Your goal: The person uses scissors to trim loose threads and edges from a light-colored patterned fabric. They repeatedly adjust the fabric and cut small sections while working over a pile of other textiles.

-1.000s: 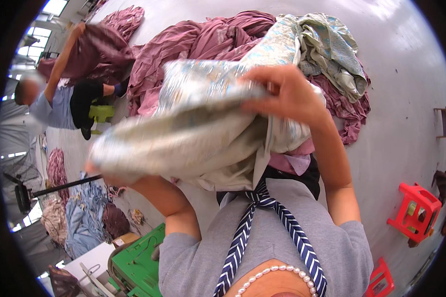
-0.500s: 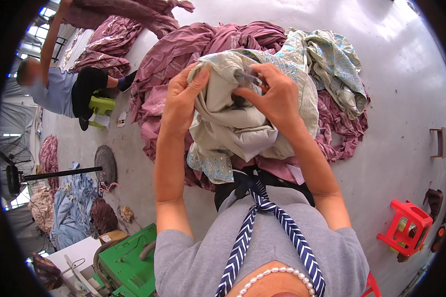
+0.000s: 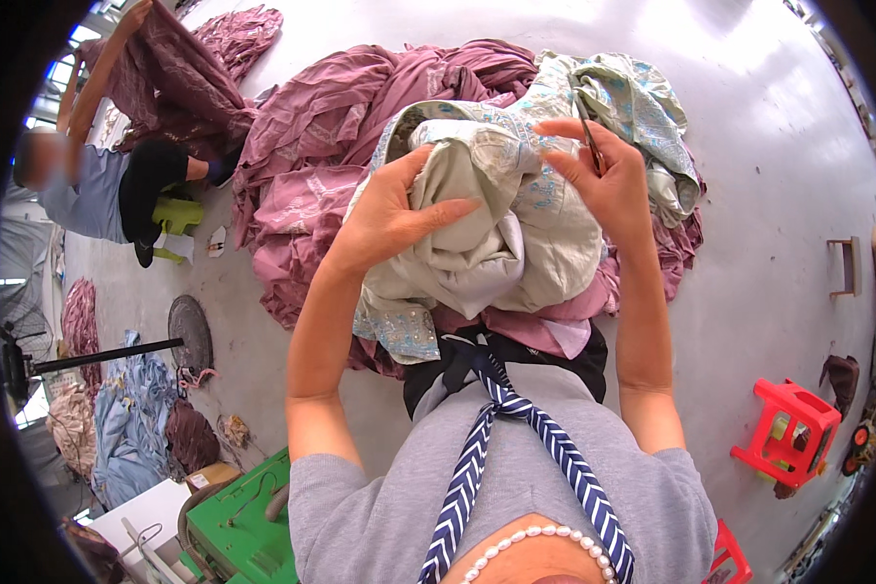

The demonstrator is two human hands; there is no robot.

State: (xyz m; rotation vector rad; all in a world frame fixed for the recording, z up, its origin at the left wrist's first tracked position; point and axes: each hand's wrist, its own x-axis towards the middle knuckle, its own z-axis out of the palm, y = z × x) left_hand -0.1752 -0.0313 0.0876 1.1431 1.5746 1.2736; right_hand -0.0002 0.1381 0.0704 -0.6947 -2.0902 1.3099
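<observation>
In my lap lies a bunched pale green cloth (image 3: 555, 273) with blue and silver patterned bands, its lighter underside folded outward in the middle. My left hand (image 3: 399, 209) is closed on a fold of it, the thumb lying across the top. To the right, my right hand (image 3: 599, 175) is raised over the patterned part. Tucked in its curled fingers is a small pair of dark thread snips (image 3: 591, 136), the narrow blades pointing away from me. The right thumb and forefinger are apart, close to the cloth's edge.
Mauve cloth (image 3: 311, 146) is heaped beneath and beyond. At far left a seated person (image 3: 97, 185) handles more mauve cloth. A fan stand with a round base (image 3: 190, 336), blue cloth (image 3: 136, 419) and a green machine (image 3: 243, 526) are left; a red stool (image 3: 788, 433) stands right.
My right hand has moved right and away from the fold, spreading thumb and forefinger. My left hand has shifted slightly down over the cloth. The other person's cloth has dropped lower.
</observation>
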